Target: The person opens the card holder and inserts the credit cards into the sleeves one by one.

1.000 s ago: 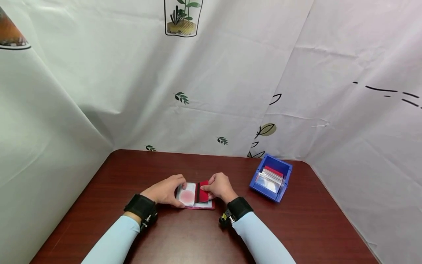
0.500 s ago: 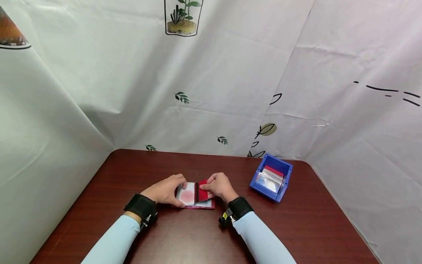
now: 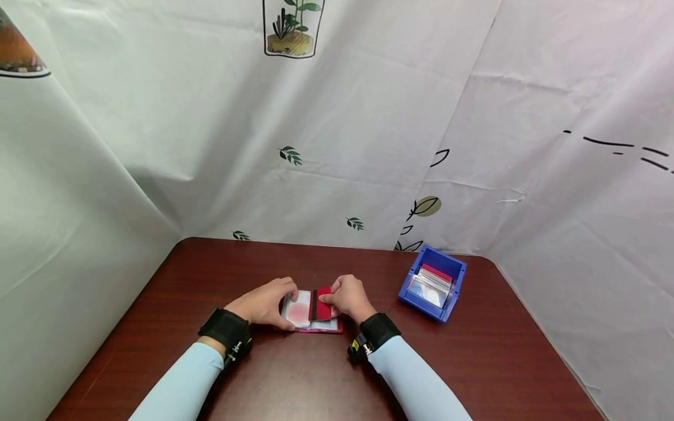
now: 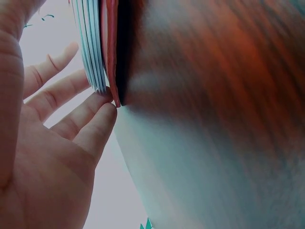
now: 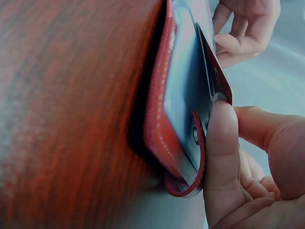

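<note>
A red card holder (image 3: 332,330) lies open on the table, its clear sleeves (image 3: 298,314) facing up. My left hand (image 3: 265,303) holds its left end, thumb at the near edge and index finger on the far part of the sleeves. In the left wrist view, other fingertips touch the ends of the sleeve stack (image 4: 90,47) and red cover (image 4: 111,52). Between thumb and fingers, my right hand (image 3: 351,298) pinches a red card (image 3: 323,310) with a dark stripe, its left part at a sleeve. The right wrist view shows the card tilted above the lower sleeves, beside a snap strap (image 5: 202,157).
A blue bin (image 3: 413,301) stands at the back right of the brown table (image 3: 295,386), with several clear sleeves or cards (image 3: 429,289) and a red piece inside. White printed cloth (image 3: 337,117) hangs behind the table and along its sides.
The red card has shifted slightly left, with my right hand pinching it. My left hand and the card holder stay in place.
</note>
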A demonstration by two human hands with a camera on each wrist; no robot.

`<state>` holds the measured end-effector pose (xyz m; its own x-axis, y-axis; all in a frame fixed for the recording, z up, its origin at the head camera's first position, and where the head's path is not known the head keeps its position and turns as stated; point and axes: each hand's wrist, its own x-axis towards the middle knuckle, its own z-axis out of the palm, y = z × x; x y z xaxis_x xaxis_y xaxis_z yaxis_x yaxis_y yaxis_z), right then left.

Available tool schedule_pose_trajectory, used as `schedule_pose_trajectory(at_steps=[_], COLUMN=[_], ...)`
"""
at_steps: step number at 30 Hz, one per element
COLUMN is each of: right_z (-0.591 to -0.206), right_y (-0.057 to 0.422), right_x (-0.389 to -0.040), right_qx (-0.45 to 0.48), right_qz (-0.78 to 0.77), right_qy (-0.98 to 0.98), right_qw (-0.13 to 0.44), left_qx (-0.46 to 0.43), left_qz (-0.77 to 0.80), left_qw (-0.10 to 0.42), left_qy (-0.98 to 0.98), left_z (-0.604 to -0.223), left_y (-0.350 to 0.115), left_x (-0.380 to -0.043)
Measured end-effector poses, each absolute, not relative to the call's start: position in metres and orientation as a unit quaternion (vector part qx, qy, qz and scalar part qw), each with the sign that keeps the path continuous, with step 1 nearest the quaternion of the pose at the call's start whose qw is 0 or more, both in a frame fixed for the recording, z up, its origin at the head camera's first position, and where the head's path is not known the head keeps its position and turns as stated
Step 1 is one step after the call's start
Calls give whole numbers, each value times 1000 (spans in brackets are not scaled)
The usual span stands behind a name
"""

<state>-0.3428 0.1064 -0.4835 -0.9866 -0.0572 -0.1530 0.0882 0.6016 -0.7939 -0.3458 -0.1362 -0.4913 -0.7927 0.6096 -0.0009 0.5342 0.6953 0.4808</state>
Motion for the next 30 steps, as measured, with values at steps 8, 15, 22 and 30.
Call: schedule_pose_trajectory(at_steps=[8, 15, 22, 30], right_z=[-485, -486, -487, -490], right_y=[107, 108, 113, 111], right_x=[-341, -343, -345, -344], right_qx=[9, 15, 32, 25], right_qz=[-453, -455, -551, -524], right_qy=[887, 888, 829, 846], right_qw=[85, 60, 96, 101], left_qx=[309, 310, 310, 308], left_qz=[237, 240, 239, 241], left_qw=[83, 82, 83, 86], left_qy=[917, 916, 917, 916], left_z=[-491, -491, -491, -492], left_y=[-136, -136, -136, -136], left_x=[-345, -345, -346, -346])
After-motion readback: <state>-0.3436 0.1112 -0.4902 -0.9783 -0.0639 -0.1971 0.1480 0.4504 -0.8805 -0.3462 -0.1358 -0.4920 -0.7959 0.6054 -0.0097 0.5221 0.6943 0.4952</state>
